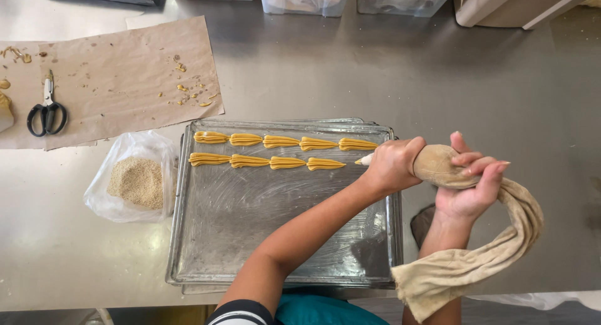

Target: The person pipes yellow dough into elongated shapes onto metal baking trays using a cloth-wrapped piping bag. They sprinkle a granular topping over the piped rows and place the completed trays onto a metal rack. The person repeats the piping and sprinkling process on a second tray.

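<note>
Both hands grip a cloth piping bag (438, 165) over a metal baking tray (250, 237).
Left hand (391, 165) fingers wrap the nozzle end; right hand (472, 184) fingers squeeze behind. Beyond the left fingertips: 9 ridged dough strips (269, 151), seed bag (134, 181), scissors (47, 112).

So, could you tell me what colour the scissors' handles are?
Black, on the scissors; head view.

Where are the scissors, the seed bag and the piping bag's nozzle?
Scissors (47, 111): head view, on the pivot above the black handles.
Seed bag (134, 182): head view, on the seed heap inside.
Nozzle (365, 160): head view, on the white tip.
</note>
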